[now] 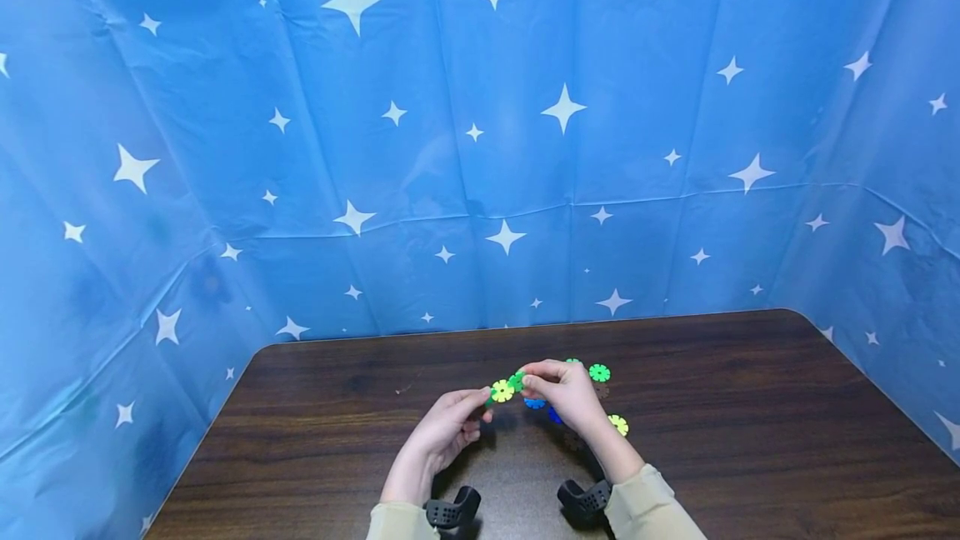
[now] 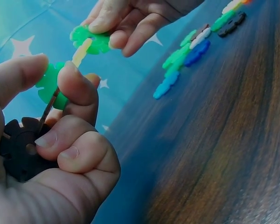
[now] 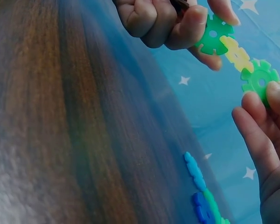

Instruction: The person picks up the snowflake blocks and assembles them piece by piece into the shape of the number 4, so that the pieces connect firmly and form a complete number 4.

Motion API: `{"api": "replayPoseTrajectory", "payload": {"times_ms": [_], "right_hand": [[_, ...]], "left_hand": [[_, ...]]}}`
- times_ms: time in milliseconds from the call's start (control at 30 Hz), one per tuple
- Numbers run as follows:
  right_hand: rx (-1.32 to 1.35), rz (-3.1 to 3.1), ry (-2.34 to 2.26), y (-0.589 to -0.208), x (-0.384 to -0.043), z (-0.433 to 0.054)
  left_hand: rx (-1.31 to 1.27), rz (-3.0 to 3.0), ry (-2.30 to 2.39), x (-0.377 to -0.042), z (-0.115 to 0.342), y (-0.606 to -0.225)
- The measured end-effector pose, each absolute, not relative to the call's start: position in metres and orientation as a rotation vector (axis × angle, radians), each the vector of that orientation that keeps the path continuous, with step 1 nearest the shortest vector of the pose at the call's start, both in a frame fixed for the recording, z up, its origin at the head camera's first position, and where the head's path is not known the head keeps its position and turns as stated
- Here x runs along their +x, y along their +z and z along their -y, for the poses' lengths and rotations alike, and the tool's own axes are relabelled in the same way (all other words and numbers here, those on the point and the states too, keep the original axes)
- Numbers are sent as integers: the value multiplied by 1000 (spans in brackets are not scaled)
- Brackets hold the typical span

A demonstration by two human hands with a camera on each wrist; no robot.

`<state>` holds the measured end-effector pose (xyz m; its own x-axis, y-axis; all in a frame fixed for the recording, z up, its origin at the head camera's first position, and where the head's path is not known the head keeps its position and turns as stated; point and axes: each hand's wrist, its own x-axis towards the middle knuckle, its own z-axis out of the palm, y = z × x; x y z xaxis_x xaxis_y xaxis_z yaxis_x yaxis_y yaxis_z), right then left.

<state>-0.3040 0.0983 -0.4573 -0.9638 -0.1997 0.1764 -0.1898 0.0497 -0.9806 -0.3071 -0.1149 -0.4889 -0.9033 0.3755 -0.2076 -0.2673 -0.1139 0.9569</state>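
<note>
Discs linked, brown disc in left hand, right hand pinching green disc

From farther back, the head view faces forward and down; both close wrist views share the yellow disc.

clothing: left sleeve and right sleeve pale beige | cuffs: right one visibly creased | wristwear: left wristband and right wristband black, curved, chunky at the inner end, pierced with small holes | left hand, right hand: bare
</note>
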Motion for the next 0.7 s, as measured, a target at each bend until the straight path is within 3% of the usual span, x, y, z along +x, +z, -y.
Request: {"api": "replayPoseTrajectory", "payload": {"times_ms": [367,700], "right_hand": [[-370,-2192,-2226,-489,-325,-95],[-411,-2252,-2135,-484,-324,-101]], "left_hand": [[94,-1677,2110,-306,114,-490],[141,-1609,2037,-307,120,-487]]}}
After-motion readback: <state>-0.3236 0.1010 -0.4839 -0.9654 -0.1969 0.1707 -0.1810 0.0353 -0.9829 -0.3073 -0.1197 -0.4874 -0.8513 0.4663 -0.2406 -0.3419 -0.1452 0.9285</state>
